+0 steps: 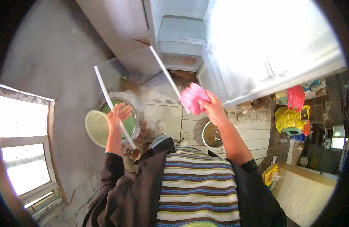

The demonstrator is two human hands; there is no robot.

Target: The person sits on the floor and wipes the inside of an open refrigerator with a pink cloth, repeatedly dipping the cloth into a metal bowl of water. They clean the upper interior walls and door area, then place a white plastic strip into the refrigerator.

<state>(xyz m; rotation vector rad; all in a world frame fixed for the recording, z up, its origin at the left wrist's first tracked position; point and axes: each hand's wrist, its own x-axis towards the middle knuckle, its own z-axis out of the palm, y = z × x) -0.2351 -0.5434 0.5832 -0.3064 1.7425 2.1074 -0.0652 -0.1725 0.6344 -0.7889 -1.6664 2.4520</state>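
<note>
A clear refrigerator shelf panel point(137, 85) with two white edge strips is held up in front of me at a slant. My left hand point(117, 115) grips it at the left white strip point(104, 85), its fingers under the clear sheet. In my right hand point(212, 109) is a bunched pink cloth point(193, 98), which lies against the lower part of the right white strip point(165, 71). The cloth hides part of that strip. Below my right forearm, a round bowl point(212, 136) of murky brownish water stands on the floor.
Ahead stands an open white refrigerator point(181, 31), its door point(265, 56) swung to the right. A cream plastic basin point(95, 129) and a green-lined round tub point(130, 124) are at left. Yellow and red plastic bags point(286, 120) sit at right. A window point(24, 142) is in the left wall.
</note>
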